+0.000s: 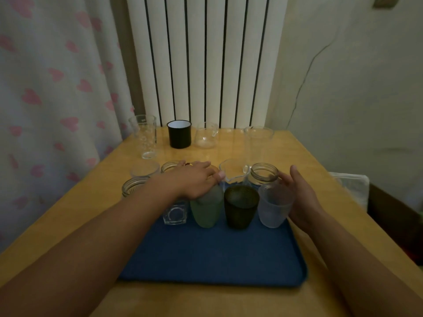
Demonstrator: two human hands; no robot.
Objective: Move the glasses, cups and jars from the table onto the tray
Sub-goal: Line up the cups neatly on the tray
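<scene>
- My left hand (196, 179) sits at centre frame, palm draped over the top of the green frosted cup (207, 208), which stands on the blue tray (212, 259); the fingers curl over its rim, so I judge it is gripping that cup.
- My right hand (302, 197) is at right of centre, fingers spread and holding nothing, just beside the frosted clear cup (273, 208); whether skin touches it I cannot tell.
- On the tray's far row, left to right: square glass (175, 212), green cup, dark cup (240, 207), frosted clear cup.
- Not yet on the tray, toward the upper middle: tall glass (144, 136), black mug (179, 134), small pitchers, open jars.
- To do this well, I'd settle the green cup flat before releasing, keeping a gap from its neighbours so nothing clinks or tips.
- I'd lift the hand straight up off the rim.
</scene>
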